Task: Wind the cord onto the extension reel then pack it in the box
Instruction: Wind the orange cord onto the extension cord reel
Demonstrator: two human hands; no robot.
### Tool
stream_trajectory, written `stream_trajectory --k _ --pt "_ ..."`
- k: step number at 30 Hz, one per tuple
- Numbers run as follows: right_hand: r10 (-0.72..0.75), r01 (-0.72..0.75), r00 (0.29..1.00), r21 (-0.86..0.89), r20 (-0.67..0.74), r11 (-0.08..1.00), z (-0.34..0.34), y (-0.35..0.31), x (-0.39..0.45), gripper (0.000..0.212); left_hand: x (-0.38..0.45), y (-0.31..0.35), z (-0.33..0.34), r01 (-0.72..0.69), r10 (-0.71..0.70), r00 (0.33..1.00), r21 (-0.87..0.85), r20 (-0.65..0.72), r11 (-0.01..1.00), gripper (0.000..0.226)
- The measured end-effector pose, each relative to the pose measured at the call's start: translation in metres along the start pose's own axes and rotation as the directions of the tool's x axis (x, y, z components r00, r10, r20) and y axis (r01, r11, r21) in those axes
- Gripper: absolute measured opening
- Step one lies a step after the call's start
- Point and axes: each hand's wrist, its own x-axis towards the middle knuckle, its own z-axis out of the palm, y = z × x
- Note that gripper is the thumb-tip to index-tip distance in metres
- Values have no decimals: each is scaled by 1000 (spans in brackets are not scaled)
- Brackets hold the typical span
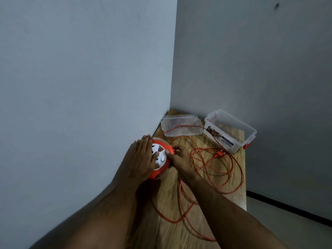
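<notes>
An orange extension reel with a white socket face sits on the wooden table near the left wall. My left hand lies flat on top of it, fingers together. My right hand pinches the orange cord right at the reel's right rim. The rest of the cord lies in loose loops over the table, with its plug close to the clear plastic box. The box stands open at the back right.
The box's clear lid lies flat at the back, with a strand of cord running over it. Walls close in on the left and behind. The wooden table ends on the right, where the floor drops away.
</notes>
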Motion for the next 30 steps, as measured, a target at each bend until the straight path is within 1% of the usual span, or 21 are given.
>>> stream_trajectory --k 1,2,3,5,7,9,11,14,16,17,19,22,23,24,25,26,27,28,29,30 --pt "-13 14 1000 29 -12 999 -5 -7 3 22 10 4 -6 3 -4 998 -21 -56 1000 61" --pt "-35 36 999 54 -25 998 -11 -15 6 24 24 9 -12 29 -33 998 -77 -50 997 58" --pt "-56 59 998 71 -39 996 -15 -22 8 26 39 13 -20 37 -47 996 -124 -76 992 54" --pt "-85 92 993 88 -82 992 -24 -34 12 28 67 23 -28 85 -100 994 -289 -35 954 49" --pt "-101 118 986 127 -132 985 -31 -41 17 28 90 28 -27 88 -113 992 -357 -48 930 44" --pt "-89 128 980 230 -176 965 -36 -44 22 29 114 33 -28 102 -135 990 -421 -49 901 40" --pt "-59 128 977 342 -205 931 -40 -46 26 32 136 37 -26 89 -111 994 -466 -19 880 36" --pt "-2 113 969 441 -245 891 -44 -44 27 35 160 40 -28 57 -22 997 -532 73 845 34" --pt "25 106 966 487 -256 867 -45 -43 27 37 172 43 -28 31 32 994 -550 105 834 34" --pt "30 107 966 501 -258 859 -45 -42 28 37 177 45 -28 11 49 994 -536 97 844 35" --pt "30 114 964 512 -265 851 -45 -42 27 37 186 48 -27 -12 65 994 -494 89 869 44" --pt "34 112 962 507 -270 855 -47 -39 22 38 196 52 -25 -10 115 972 -452 204 892 59" --pt "34 101 963 474 -267 875 -48 -39 20 37 200 52 -24 -19 144 958 -446 247 895 61" --pt "18 92 963 395 -268 914 -49 -39 17 37 203 53 -23 -32 169 947 -441 275 897 59" --pt "-28 96 958 226 -286 969 -50 -39 14 36 207 53 -22 -52 189 941 -430 281 901 56" --pt "-113 111 941 -24 -318 994 -52 -39 11 36 210 54 -22 -80 207 938 -410 277 908 53" --pt "-241 128 904 -312 -354 941 -53 -39 9 35 212 54 -22 -106 224 937 -390 269 915 51" --pt "-403 142 834 -561 -376 816 -54 -41 7 34 215 54 -21 -122 235 935 -380 265 917 52" --pt "-552 152 759 -730 -346 666 -52 -45 4 34 217 54 -20 -124 237 934 -380 267 916 52" --pt "-652 182 711 -828 -262 531 -48 -51 2 36 220 55 -20 -112 230 935 -389 272 915 53"
